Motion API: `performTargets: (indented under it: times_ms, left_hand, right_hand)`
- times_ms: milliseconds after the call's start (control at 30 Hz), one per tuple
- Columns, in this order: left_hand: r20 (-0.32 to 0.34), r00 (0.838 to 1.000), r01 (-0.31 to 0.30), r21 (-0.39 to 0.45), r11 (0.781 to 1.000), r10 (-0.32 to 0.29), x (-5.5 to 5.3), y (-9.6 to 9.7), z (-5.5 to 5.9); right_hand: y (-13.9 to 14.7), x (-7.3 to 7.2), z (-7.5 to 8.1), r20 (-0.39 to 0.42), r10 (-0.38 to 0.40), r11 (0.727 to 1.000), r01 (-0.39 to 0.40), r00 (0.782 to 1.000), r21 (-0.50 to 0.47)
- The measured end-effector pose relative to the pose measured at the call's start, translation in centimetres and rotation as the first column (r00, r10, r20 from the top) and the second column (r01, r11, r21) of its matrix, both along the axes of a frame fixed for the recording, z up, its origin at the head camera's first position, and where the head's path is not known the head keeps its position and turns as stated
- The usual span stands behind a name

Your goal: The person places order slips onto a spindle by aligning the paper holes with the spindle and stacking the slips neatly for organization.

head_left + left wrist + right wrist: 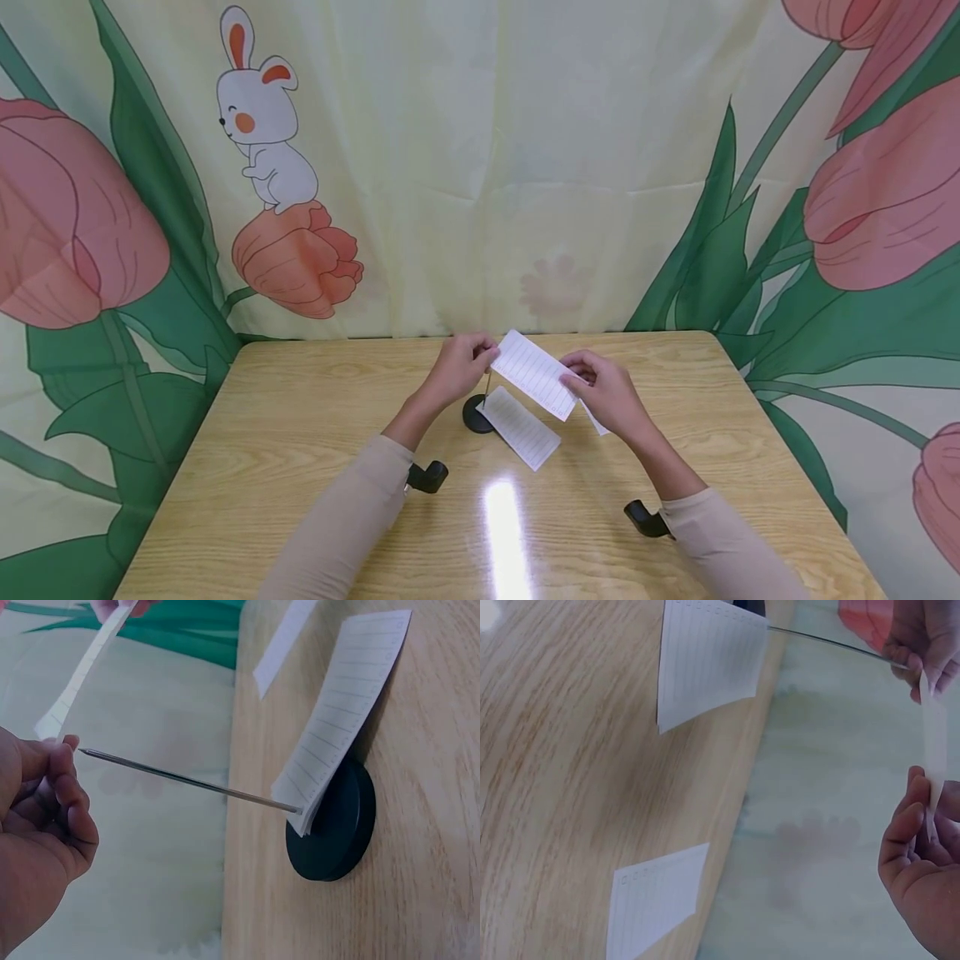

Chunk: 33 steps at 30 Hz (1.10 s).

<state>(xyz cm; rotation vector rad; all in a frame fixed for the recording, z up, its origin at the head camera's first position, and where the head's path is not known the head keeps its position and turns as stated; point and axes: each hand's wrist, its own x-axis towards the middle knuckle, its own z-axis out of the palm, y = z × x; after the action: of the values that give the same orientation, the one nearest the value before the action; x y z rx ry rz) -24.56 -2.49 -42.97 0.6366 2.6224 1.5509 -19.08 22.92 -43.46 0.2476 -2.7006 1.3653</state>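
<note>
Both hands hold one lined paper slip (532,375) in the air above the table. My left hand (461,367) pinches its left end, and my right hand (606,390) pinches its right end. Just under the left fingertips stands the pointed tip of a metal spike (180,778), rising from a round black base (341,832). Several lined slips (349,697) are pierced on the spike and lie low against the base. Another slip (656,904) lies on the table, partly hidden behind the right hand in the head view.
The wooden table (300,417) reaches back to a printed curtain (450,167) with tulips and a rabbit. A black wrist mount (429,477) sits at the left sleeve, and a second black mount (647,518) at the right one.
</note>
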Motion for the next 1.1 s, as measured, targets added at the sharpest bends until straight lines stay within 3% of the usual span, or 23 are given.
performTargets:
  times_ms: [700,1100]
  left_hand:
    - [0.045,0.999,-0.009,0.018,1.0,0.009,0.0,0.0,-1.7]
    - [-0.001,1.0,-0.029,0.016,0.999,0.029,0.2,-0.1,-2.1]
  right_hand:
    - [-0.1,0.2,-0.8,0.055,-0.002,1.0,0.001,0.998,0.014]
    - [-0.2,0.2,-1.4,0.062,0.002,1.0,-0.004,0.998,0.028]
